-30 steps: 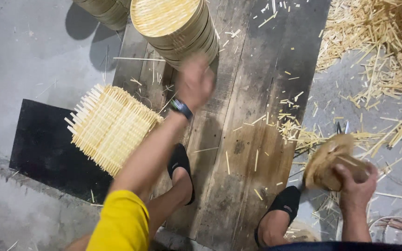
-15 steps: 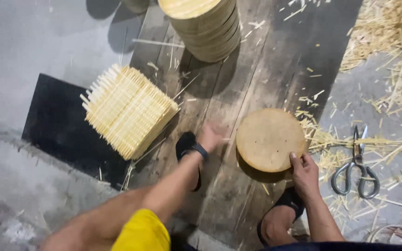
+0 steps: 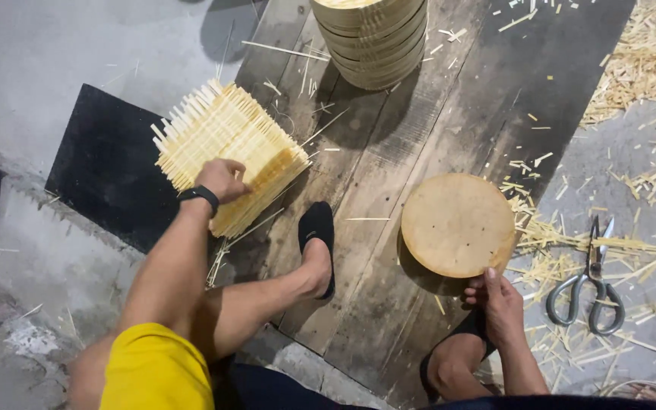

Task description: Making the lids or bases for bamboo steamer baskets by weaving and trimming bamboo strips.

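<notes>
Two hands at work over woven bamboo pieces on dark floor planks.

Left hand (image 3: pixel 220 179) curled onto the near top edge of a stack of square woven slat mats (image 3: pixel 225 156), fingers closed on the pale ragged strips, loose slat ends bristling outward on the far side; black mat (image 3: pixel 104 171) under and left of it. Right hand (image 3: pixel 499 304) pinching the near rim of a flat round woven disc (image 3: pixel 457 224), smooth, tan, propped on the rough grey planks (image 3: pixel 396 137). Open plank between the two hands, broken only by a foot in a black slipper (image 3: pixel 317 235). Just right of the right hand, steel scissors (image 3: pixel 590 281) amid scattered splinters. Far beyond both hands, a stack of round bamboo rings (image 3: pixel 370 34).
</notes>
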